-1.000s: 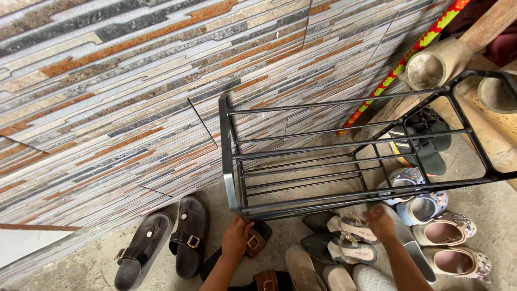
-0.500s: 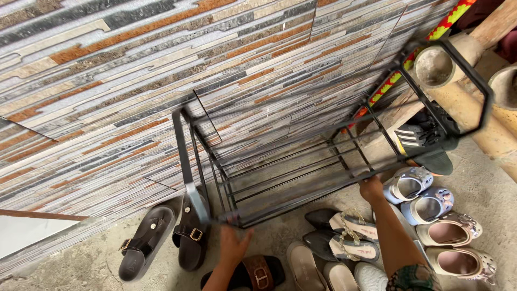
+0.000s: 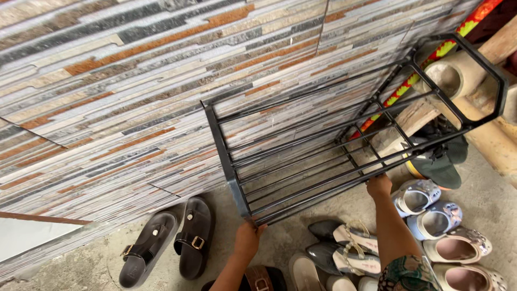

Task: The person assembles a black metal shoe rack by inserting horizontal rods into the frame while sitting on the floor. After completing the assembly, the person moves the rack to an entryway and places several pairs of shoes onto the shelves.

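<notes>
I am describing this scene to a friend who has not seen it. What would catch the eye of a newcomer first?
First the black metal rack, tilted against the striped stone-pattern wall in the middle of the view. The left hand grips its near corner and the right hand its front bar. Shoes lie on the floor around it: dark sandals to the left, pale clogs to the right.

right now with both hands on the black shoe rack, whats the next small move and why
Probably ease the black shoe rack down square against the tiled wall. It sits tilted, the left hand at its near corner and the right hand on the front bar, with the dark sandals close by.
</notes>
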